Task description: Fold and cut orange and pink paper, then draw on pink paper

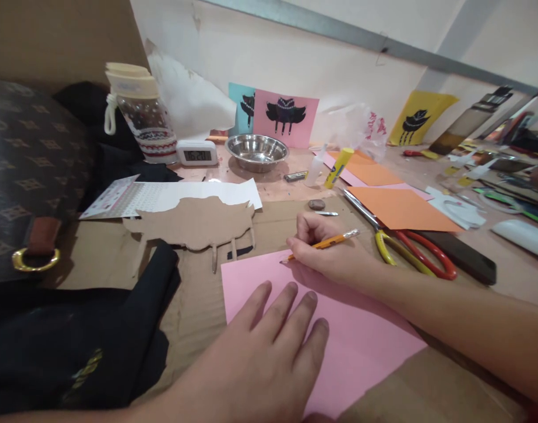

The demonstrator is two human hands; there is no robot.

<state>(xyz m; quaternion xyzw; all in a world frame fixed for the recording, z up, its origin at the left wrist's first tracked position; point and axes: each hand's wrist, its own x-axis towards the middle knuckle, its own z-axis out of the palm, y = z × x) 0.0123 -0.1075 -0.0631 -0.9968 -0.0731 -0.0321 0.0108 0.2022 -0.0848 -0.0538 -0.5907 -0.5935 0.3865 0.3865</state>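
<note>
A pink sheet of paper (pixel 357 346) lies on brown cardboard in front of me. My left hand (pixel 273 346) rests flat on its left part, fingers spread. Over the sheet's far edge, my right hand (pixel 317 241) is closed round a yellow pencil (pixel 334 239), its tip at the paper near that edge. Beyond the sheet to the left lies a cardboard cutout (pixel 193 223) with a wavy outline and thin legs. Scissors with yellow and red handles (pixel 427 252) lie to the right, partly under orange paper (pixel 405 208).
Black cloth (pixel 74 346) and a brown patterned bag (pixel 26 176) take up the left side. Farther back are a steel bowl (pixel 257 153), a digital clock (pixel 197 153), a glue stick (pixel 339 168) and a patterned bottle (pixel 140 117). A dark phone (pixel 463 258) lies right of the scissors.
</note>
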